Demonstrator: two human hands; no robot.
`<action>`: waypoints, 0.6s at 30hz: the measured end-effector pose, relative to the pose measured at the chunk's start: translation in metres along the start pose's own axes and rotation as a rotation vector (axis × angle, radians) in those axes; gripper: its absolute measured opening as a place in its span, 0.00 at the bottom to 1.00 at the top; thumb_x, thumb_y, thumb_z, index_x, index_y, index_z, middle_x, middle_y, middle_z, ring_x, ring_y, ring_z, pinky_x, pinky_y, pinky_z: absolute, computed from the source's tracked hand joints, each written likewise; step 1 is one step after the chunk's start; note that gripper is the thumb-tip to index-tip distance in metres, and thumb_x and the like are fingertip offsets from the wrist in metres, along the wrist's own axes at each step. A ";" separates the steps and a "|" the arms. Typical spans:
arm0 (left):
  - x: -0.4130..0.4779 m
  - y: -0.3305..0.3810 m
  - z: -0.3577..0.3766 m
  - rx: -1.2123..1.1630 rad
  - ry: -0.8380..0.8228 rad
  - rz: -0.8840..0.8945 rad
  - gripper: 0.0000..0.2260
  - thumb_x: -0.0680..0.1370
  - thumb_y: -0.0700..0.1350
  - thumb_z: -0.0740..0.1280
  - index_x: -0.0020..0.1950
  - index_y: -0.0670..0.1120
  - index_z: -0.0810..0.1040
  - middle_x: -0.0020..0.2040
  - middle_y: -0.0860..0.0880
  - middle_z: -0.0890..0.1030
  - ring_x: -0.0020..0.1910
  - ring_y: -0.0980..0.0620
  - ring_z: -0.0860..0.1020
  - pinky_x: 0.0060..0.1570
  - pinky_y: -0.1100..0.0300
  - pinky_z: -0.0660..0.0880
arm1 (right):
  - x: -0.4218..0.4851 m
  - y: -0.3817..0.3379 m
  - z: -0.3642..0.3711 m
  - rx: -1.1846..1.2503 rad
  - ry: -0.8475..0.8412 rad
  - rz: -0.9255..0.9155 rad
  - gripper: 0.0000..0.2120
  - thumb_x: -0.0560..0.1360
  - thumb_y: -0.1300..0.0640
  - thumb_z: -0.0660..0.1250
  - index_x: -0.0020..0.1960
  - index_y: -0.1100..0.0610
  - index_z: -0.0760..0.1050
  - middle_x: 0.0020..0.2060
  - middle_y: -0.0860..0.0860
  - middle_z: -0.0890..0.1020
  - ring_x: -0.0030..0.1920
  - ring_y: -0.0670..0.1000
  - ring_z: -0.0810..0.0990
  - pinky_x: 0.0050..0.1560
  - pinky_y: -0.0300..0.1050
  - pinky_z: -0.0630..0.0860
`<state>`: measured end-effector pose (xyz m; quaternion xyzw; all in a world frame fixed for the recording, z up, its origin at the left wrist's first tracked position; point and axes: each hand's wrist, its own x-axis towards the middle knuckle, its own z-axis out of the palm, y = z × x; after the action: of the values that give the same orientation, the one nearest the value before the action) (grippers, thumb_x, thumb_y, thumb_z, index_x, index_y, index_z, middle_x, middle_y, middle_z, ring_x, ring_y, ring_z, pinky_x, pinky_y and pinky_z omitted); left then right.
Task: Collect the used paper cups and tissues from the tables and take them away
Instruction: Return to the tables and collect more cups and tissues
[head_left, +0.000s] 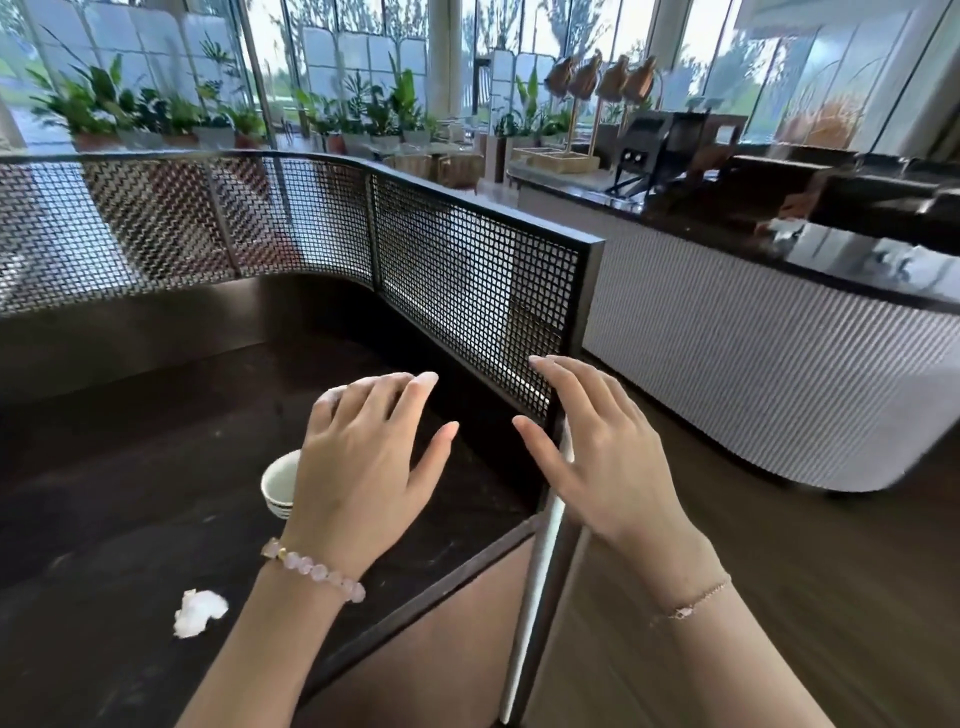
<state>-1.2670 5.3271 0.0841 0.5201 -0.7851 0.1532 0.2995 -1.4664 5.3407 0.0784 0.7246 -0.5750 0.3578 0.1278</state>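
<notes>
Nearest to us, a crumpled white tissue (199, 612) lies on the dark table (130, 493), close to its near edge and well left of its right edge. Our left wrist, wearing a pale bead bracelet (317, 569), crosses the table's right edge just beside it.

Farther in, our left hand (363, 467) hangs palm down over the table with the fingers spread and relaxed, holding nothing. It covers the right side of a white paper cup (278, 486), which stands upright on the table, farther from the near edge than the tissue; we cannot tell whether the hand touches it.

Our right hand (597, 457), with a thin chain bracelet (691, 605) at the wrist, is likewise flat, fingers apart and empty. It hovers near the table's far right corner, its fingertips in front of the end post of the mesh screen (467, 270).

That screen curves along the table's back edge. Beyond it to the right stands a ribbed white counter (779, 364) with a glossy dark top, and potted plants (156, 114) line the windows behind.
</notes>
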 end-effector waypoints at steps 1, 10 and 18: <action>0.002 0.010 0.002 -0.011 0.002 0.015 0.21 0.77 0.56 0.54 0.61 0.44 0.76 0.54 0.47 0.80 0.55 0.45 0.78 0.56 0.46 0.72 | -0.004 0.007 -0.006 -0.001 0.006 0.014 0.25 0.77 0.41 0.55 0.68 0.53 0.70 0.63 0.48 0.76 0.65 0.50 0.73 0.63 0.49 0.73; 0.019 0.122 0.029 -0.137 0.000 0.188 0.20 0.77 0.56 0.56 0.60 0.46 0.76 0.53 0.50 0.80 0.54 0.46 0.78 0.56 0.47 0.72 | -0.055 0.091 -0.077 -0.097 0.052 0.177 0.24 0.76 0.40 0.56 0.68 0.51 0.69 0.63 0.45 0.75 0.64 0.48 0.73 0.61 0.44 0.72; 0.026 0.235 0.061 -0.241 -0.011 0.294 0.20 0.77 0.56 0.55 0.59 0.46 0.76 0.52 0.51 0.79 0.53 0.47 0.78 0.56 0.49 0.71 | -0.116 0.174 -0.150 -0.246 0.025 0.312 0.26 0.76 0.39 0.53 0.69 0.51 0.68 0.64 0.45 0.74 0.64 0.47 0.72 0.60 0.39 0.67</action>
<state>-1.5067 5.3711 0.0698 0.3609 -0.8669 0.0976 0.3297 -1.6928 5.4625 0.0688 0.6011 -0.7181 0.3092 0.1654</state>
